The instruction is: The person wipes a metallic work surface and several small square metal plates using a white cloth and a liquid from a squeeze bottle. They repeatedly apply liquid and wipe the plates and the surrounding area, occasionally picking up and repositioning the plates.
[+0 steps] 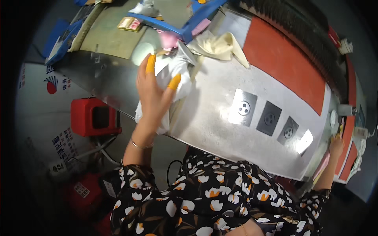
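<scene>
Yellow finger covers sit on the thumb and a finger of my left hand (151,92), which is spread over a crumpled white cloth (181,74) at the table's left edge. These fingers are apart and grip nothing that I can see. My right hand (336,144) reaches to the far right side, beside a pink and yellow item (323,165); its fingers are too small and blurred to read. Between the hands lie three socket-like plates with round insets: a silver one (244,108), a black one (269,118) and a grey one (288,131).
A cream cloth (218,45) lies beyond the white one, near a blue tray (157,23) and a pink lump (168,40). An orange-red strip (283,63) runs before a long dark brush (291,29). A red stool (92,117) stands lower left. Bottles (346,110) stand far right.
</scene>
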The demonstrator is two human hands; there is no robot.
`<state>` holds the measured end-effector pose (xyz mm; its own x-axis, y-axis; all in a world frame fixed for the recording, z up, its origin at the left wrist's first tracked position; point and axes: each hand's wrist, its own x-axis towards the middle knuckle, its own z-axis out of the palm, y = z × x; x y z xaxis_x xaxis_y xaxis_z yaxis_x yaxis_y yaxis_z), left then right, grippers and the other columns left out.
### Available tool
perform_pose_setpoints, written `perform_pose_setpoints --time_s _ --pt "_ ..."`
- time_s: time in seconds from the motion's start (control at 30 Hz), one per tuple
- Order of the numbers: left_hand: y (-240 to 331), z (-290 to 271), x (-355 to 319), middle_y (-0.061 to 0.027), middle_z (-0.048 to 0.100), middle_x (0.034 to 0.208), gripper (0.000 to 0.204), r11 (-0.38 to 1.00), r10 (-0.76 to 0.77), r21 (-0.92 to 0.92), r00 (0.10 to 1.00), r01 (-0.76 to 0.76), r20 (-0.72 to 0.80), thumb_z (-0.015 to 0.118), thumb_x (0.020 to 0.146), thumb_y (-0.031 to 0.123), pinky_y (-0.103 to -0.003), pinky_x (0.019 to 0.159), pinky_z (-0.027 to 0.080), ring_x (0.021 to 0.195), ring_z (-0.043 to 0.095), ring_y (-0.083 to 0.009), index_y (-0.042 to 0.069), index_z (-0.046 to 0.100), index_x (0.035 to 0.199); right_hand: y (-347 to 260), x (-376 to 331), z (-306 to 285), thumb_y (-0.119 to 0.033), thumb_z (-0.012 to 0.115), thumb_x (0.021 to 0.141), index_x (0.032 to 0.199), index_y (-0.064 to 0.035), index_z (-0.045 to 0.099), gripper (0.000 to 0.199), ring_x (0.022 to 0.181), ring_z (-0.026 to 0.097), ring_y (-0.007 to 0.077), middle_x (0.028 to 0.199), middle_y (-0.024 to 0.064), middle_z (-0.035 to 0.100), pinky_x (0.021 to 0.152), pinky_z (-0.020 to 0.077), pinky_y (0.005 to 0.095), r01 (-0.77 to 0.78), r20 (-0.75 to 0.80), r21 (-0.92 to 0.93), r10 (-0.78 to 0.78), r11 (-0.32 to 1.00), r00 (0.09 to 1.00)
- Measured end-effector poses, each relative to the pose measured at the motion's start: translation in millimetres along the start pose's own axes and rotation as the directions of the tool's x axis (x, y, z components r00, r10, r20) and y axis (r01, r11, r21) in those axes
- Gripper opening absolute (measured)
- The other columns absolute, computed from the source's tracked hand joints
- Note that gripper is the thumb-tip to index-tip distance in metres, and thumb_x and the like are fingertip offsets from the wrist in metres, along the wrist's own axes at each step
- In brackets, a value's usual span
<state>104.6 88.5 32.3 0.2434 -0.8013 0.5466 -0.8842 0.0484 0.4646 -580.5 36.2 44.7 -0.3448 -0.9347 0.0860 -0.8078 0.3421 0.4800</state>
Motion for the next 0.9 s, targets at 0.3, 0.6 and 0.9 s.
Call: perform_pose_setpoints --time_s 0.3,0.6,0.9 --pt "5 33 46 -0.0136 0.055 0.110 0.040 0.959 -0.099 0.284 0.925 -0.010 0.368 0.072 0.063 0.016 -0.040 0.079 0.040 0.099 0.053 -0.0296 -0.001 0.061 0.097 -136 -112 -151 -0.005 0.058 0.082 0.109 0.0007 0.058 0.028 0.096 0.054 0.0295 0.105 0.0157 0.060 0.085 0.0403 0.0337 0.615 -0.641 0.471 -0.233 0.632 0.731" --pt "24 -5 19 -0.0110 0.065 0.080 0.021 0.940 -0.013 -0.332 0.984 0.072 0.176 0.057 0.069 0.000 -0.030 0.063 0.047 0.071 0.062 -0.0170 -0.001 0.061 0.089 -306 -230 -191 -0.020 0.067 0.078 0.120 0.0031 0.047 0.053 0.107 0.049 0.0350 0.117 0.0207 0.050 0.092 0.0389 0.0398 0.391 -0.598 0.801 -0.590 -0.453 0.542" --pt "86 -35 -63 -0.0095 0.061 0.071 0.017 0.859 0.290 -0.510 0.784 0.039 0.549 0.069 0.061 0.010 -0.038 0.053 0.046 0.061 0.059 -0.0315 0.008 0.063 0.077 -316 -243 -204 -0.032 0.073 0.074 0.118 -0.0007 0.048 0.060 0.112 0.047 0.0274 0.119 0.0174 0.050 0.096 0.0366 0.0374 -0.415 -0.320 0.785 -0.874 -0.461 0.366"
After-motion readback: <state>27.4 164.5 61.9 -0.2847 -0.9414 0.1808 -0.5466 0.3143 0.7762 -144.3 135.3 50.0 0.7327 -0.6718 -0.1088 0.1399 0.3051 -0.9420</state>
